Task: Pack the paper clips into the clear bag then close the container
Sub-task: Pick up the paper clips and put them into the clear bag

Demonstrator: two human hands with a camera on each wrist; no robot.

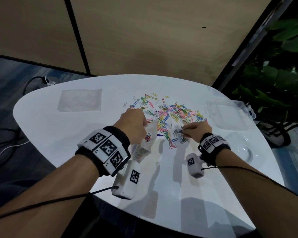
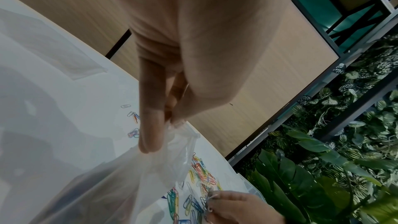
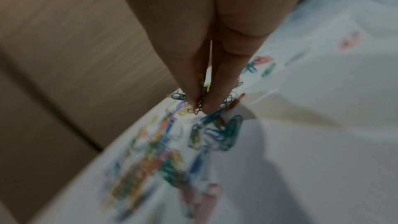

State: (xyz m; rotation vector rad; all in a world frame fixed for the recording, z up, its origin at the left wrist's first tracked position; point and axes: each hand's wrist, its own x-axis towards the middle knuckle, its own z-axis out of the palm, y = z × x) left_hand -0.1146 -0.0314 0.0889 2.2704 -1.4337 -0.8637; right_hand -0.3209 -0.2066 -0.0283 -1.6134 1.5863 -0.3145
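Two hands (image 1: 134, 124), countless paper clips (image 1: 169, 114)

White table (image 1: 62, 145) carries loose paper clips (image 1: 169, 114) spread beyond both hands' fingertips, a flat clear bag (image 1: 79, 100) beyond the left fingers, and a clear container (image 1: 229, 115) beyond the right fingers.

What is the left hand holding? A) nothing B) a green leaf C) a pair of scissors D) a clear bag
D: the left hand pinches the top edge of the clear bag, which hangs open beside the paper clips.
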